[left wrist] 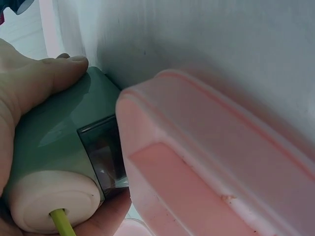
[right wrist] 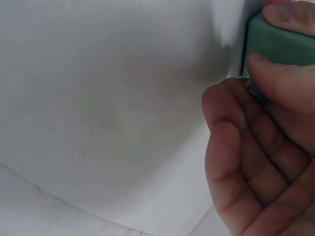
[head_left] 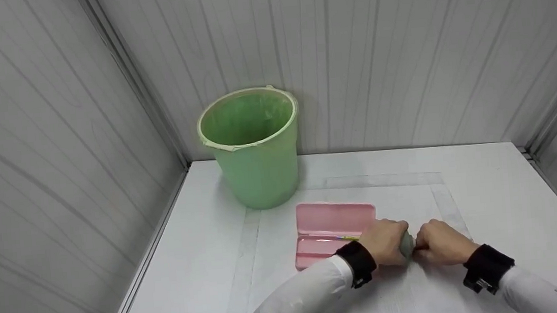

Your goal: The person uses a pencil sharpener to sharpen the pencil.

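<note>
My left hand (head_left: 386, 243) grips a green pencil sharpener (left wrist: 64, 115) with a dark see-through window on its side. A yellow-green pencil (left wrist: 61, 222) sticks out of the hole in its round, pale end. At the sharpener's opposite end, my right hand (head_left: 441, 243) pinches a small crank handle (right wrist: 253, 92), mostly hidden by the thumb and curled fingers. Just left of the sharpener lies an open pink pencil case (head_left: 335, 217), its lid folded back. A yellow-green strip (head_left: 347, 237) overlaps the case beside my left hand in the head view.
A large green bucket (head_left: 265, 173) stands at the back left of the white table (head_left: 197, 264). Strips of clear tape (head_left: 384, 180) mark a rectangle on the tabletop. Grey panel walls (head_left: 375, 57) rise behind the table and on both sides.
</note>
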{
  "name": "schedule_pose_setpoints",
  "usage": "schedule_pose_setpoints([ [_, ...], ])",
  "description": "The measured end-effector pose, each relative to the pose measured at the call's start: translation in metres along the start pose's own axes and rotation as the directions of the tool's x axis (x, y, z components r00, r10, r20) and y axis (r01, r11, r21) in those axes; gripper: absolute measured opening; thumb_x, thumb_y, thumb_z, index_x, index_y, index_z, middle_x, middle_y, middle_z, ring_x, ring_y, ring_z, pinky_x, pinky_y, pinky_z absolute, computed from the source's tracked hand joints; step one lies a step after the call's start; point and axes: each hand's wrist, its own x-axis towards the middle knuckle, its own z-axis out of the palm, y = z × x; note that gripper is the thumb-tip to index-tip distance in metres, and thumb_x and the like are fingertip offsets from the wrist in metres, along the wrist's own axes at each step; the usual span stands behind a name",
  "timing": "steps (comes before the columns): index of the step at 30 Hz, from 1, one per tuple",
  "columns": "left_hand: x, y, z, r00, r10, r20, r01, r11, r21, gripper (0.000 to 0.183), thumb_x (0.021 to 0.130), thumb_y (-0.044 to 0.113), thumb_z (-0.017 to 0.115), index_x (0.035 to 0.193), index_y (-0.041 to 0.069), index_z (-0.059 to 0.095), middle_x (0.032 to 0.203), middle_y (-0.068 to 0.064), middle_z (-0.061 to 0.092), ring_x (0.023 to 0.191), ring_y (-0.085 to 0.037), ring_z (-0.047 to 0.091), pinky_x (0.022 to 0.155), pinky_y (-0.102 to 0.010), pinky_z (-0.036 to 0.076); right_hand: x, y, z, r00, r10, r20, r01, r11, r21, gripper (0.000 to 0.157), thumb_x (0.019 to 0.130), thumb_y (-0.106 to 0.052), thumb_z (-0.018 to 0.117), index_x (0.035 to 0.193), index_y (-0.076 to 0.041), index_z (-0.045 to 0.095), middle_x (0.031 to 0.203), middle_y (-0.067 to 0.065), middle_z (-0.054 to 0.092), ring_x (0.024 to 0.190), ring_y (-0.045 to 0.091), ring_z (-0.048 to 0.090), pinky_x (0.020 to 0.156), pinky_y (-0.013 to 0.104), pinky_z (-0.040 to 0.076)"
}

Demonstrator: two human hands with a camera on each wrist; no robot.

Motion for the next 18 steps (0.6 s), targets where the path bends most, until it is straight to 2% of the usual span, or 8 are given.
schedule_pose_setpoints([
  [3, 0.000, 0.001, 0.000, 1.000, 0.000, -0.001, 0.000, 1.000, 0.015, 0.039, 0.078, 0.043, 0.094, 0.099, 0.026, 0.066, 0.080, 0.014, 0.063, 0.068, -0.003, 0.054, 0.055, -0.020, 0.039, -0.003, -0.003, -0.001, 0.999, 0.016, 0.038, -0.018, 0.999, 0.038, 0.031, 0.078, 0.000, 0.088, 0.057, -0.017, 0.073, 0.054, -0.019, 0.051, 0.052, -0.014, 0.030, 0.051, 0.013, 0.028],
  [8, 0.000, 0.002, 0.000, 1.000, 0.004, -0.006, -0.004, 1.000, 0.017, 0.040, 0.076, 0.044, 0.095, 0.099, 0.027, 0.066, 0.080, 0.013, 0.065, 0.068, -0.003, 0.055, 0.055, -0.020, 0.039, -0.009, -0.013, -0.005, 0.996, 0.017, 0.088, -0.023, 0.997, 0.072, 0.040, 0.083, -0.002, 0.088, 0.055, -0.019, 0.065, 0.054, -0.022, 0.044, 0.049, -0.017, 0.027, 0.049, 0.010, 0.023],
  [14, 0.000, -0.001, -0.001, 1.000, 0.011, -0.009, -0.011, 1.000, 0.008, 0.038, 0.075, 0.039, 0.095, 0.095, 0.026, 0.065, 0.077, 0.014, 0.062, 0.068, -0.003, 0.054, 0.054, -0.021, 0.037, -0.012, -0.028, -0.012, 0.996, -0.025, 0.084, 0.023, 0.999, 0.030, 0.039, 0.084, -0.002, 0.086, 0.057, -0.021, 0.065, 0.055, -0.023, 0.043, 0.051, -0.018, 0.027, 0.049, 0.009, 0.023],
  [18, 0.001, -0.003, 0.001, 1.000, 0.013, 0.003, -0.013, 1.000, -0.015, 0.038, 0.076, 0.037, 0.095, 0.096, 0.025, 0.065, 0.078, 0.014, 0.061, 0.069, -0.003, 0.054, 0.055, -0.021, 0.037, -0.013, -0.035, -0.019, 0.996, -0.035, 0.081, 0.036, 0.999, -0.008, 0.034, 0.082, -0.001, 0.086, 0.060, -0.021, 0.071, 0.058, -0.023, 0.048, 0.054, -0.015, 0.031, 0.051, 0.011, 0.028],
])
